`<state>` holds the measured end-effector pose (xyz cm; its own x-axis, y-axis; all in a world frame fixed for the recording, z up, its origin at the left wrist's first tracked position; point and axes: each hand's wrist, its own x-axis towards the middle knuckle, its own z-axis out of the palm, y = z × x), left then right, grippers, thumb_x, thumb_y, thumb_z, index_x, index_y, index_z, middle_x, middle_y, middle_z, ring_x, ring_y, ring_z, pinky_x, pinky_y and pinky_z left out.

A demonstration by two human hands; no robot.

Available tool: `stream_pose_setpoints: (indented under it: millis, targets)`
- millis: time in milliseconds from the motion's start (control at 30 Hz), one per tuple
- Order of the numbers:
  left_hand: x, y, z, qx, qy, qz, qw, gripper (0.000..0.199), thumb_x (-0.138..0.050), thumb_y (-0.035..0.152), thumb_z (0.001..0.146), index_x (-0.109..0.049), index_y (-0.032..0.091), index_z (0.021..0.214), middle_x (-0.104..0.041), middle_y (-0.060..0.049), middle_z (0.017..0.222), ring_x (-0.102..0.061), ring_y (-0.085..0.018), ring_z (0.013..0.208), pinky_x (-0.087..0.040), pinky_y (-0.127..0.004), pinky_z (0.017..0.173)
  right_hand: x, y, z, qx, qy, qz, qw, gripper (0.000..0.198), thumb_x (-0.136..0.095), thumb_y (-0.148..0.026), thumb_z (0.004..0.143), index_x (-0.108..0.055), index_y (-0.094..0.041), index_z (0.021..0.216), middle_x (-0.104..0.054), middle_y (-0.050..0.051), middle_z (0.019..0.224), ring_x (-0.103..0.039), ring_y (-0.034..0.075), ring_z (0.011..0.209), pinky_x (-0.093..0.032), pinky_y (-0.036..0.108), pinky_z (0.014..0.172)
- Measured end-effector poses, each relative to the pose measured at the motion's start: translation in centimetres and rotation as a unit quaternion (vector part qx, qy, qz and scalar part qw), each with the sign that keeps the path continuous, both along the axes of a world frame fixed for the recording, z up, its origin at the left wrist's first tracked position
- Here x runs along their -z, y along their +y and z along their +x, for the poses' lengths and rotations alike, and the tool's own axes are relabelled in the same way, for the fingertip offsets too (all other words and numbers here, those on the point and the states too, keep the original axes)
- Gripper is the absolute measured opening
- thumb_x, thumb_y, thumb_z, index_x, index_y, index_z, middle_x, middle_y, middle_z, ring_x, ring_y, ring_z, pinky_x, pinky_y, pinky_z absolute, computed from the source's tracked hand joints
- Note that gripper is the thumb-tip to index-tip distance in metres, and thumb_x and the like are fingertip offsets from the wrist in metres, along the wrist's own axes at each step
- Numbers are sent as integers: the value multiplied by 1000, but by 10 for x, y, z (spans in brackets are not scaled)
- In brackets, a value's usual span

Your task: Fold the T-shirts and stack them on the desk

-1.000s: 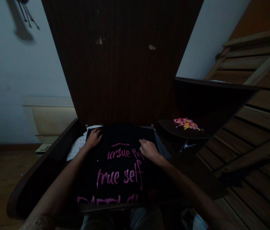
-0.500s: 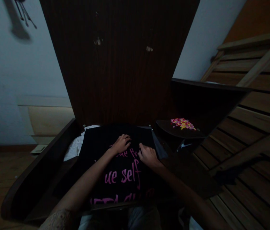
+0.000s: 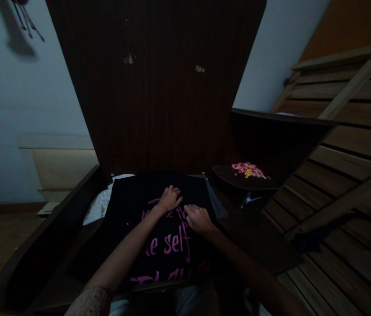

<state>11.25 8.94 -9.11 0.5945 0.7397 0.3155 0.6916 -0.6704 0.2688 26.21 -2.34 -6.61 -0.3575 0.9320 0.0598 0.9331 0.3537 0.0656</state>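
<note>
A black T-shirt with pink lettering lies spread over the dark wooden desk surface in front of me. My left hand rests on the upper middle of the shirt, its fingers loosely bent and slightly apart on the cloth. Just to its right and nearer to me, my right hand touches the shirt beside the lettering, fingers bent but not closed in a fist. No object shows in either hand. Both forearms cover part of the print. White cloth sticks out at the shirt's left, and grey cloth at its right.
A tall dark wooden panel rises behind the shirt. On a rounded shelf at the right sits a pile of small pink, red and yellow pieces. A raised dark side board borders the left; wooden slats stand at the far right.
My left hand has shifted slightly, uncovering more small lettering. My right hand's fingers have moved from a thumb-out pose to lying bent on the cloth. The whole view has drifted a little left.
</note>
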Motion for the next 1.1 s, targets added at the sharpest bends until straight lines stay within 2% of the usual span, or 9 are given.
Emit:
stream_pose_setpoints:
  millis: [167,367,567,667,733,800,867,967,1100]
  targets:
    - [4,-4,2,-25,10,7,1000,30,-45,36,90,-65,17,100,-66,-17,111,-49,-34,110,-36,-51,95,-1,-1,1,-11,-11,-3,1000,31,-39,-8,88,-58,-19,110,-63,11,111,-56,21,104,-45,27,79]
    - [6,10,1,-42,-71,-65,995,37,-58,35,80,-62,20,114,-65,-12,119,-50,-32,111,-39,-48,95,2,-1,1,-43,20,-33,998,38,-41,-8,85,-55,-18,119,-56,13,126,-52,22,114,-44,32,91]
    - [-2,17,-16,-45,-145,-71,986,24,-54,16,78,-68,19,97,-67,-8,103,-61,-20,94,-48,-34,87,-3,8,12,-63,89,-56,993,23,-49,-18,85,-60,-18,105,-63,8,103,-58,20,97,-45,31,86]
    - [-11,14,-38,-79,-219,-49,971,27,-49,6,72,-67,18,87,-64,-6,91,-61,-16,80,-50,-28,74,-1,17,16,-44,165,-16,985,19,-48,-24,90,-61,-19,103,-64,6,97,-59,19,92,-46,31,85]
    - [-19,12,-58,-110,-245,-29,963,26,-49,4,68,-66,18,81,-62,-4,85,-59,-14,75,-49,-26,69,5,24,17,-33,206,36,977,25,-46,-27,92,-61,-18,111,-64,9,109,-58,21,103,-45,35,93]
    - [-26,12,-81,-152,-254,-10,955,23,-50,5,66,-66,18,78,-61,-2,81,-58,-14,71,-48,-26,67,15,29,17,-44,217,54,974,36,-46,-30,92,-56,-17,124,-58,13,129,-51,25,121,-40,41,103]
    - [-33,11,-106,-192,-256,11,947,21,-52,7,64,-65,18,76,-61,-2,79,-57,-14,69,-47,-26,68,24,33,17,-67,197,22,978,48,-46,-35,93,-48,-15,137,-45,15,146,-39,28,136,-33,46,111]
    - [-38,11,-142,-237,-248,26,939,18,-54,11,62,-64,18,76,-61,-1,76,-57,-15,68,-47,-27,69,34,35,18,-84,159,-29,983,58,-37,-42,96,-37,-12,146,-28,14,156,-20,29,146,-21,49,117]
    - [-34,13,-180,-289,-248,21,924,19,-54,14,61,-63,18,77,-63,-1,77,-60,-16,72,-49,-28,73,38,35,18,-78,139,-42,986,62,-27,-47,99,-31,-12,150,-21,13,159,-12,27,148,-13,48,119]
